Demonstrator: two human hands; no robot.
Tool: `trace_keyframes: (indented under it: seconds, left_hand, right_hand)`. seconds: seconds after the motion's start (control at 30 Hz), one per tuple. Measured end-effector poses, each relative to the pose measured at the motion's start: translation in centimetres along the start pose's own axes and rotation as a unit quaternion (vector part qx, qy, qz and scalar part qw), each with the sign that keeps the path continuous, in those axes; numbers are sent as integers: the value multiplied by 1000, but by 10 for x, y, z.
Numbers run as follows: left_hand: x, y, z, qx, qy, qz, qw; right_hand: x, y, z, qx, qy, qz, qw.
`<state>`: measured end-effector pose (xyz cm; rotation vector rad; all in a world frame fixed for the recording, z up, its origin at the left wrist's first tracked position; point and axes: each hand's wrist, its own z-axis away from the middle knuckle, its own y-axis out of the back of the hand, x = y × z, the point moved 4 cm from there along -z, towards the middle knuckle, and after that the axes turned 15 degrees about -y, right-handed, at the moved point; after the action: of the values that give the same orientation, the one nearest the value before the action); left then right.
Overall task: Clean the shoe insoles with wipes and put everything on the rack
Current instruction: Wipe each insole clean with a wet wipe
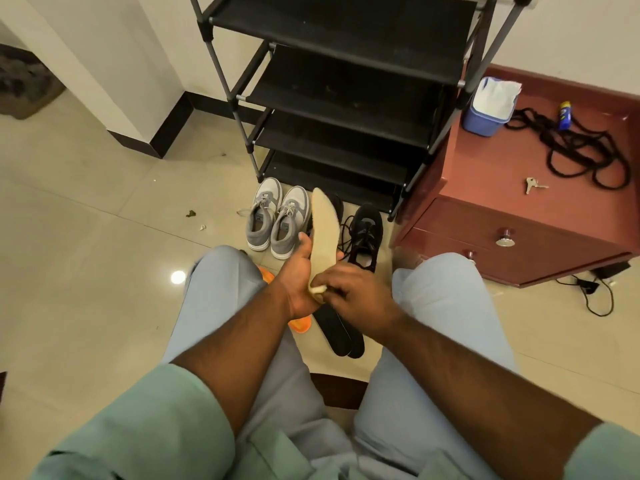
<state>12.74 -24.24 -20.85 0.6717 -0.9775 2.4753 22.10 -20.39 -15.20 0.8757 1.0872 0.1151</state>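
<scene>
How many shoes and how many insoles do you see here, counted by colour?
Grey shoes: 2
Black shoes: 2, one mostly hidden behind the beige insole
Beige insole: 1, held in the left hand
Black insoles: 2
Orange insole: 1 visible
Total: 8

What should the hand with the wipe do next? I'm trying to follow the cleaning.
Probably stroke the wipe up the beige insole toward its toe. The right hand pinches the wipe at the heel end, while the left hand grips the insole there, leaving the upper length free.
</scene>
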Motion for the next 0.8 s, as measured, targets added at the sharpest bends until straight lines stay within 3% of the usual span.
trace_keyframes:
  seconds: [0.07, 0.17, 0.23, 0.37, 0.43, 0.57, 0.67, 0.8]
  left_hand:
    - [-1, -1, 2, -18, 8, -12, 1000]
    - [-9, -11, 10, -59, 16, -36, 997]
    - [-13, -14, 14, -67, 16, -45, 997]
    - [-8, -6, 8, -40, 2, 2, 999]
    - [-7, -3, 6, -40, -6, 3, 999]
    - [-14, -9, 12, -97, 24, -60, 993]
    - [-16, -11, 14, -94, 23, -63, 993]
    - [-12, -7, 10, -67, 22, -40, 997]
  right_hand:
    - [1, 2, -2, 21, 1, -19, 1000]
    - [19, 14, -19, 111, -137, -87, 980]
    - [26, 20, -22, 136, -181, -84, 970]
    - [5, 9, -4, 7, -58, -22, 998]
    - [1, 5, 1, -17, -15, 4, 1000]
    - [21, 19, -17, 85, -126, -74, 986]
    - [32, 24, -21, 131, -199, -66, 969]
    - [13, 9, -7, -5, -110, -69, 992]
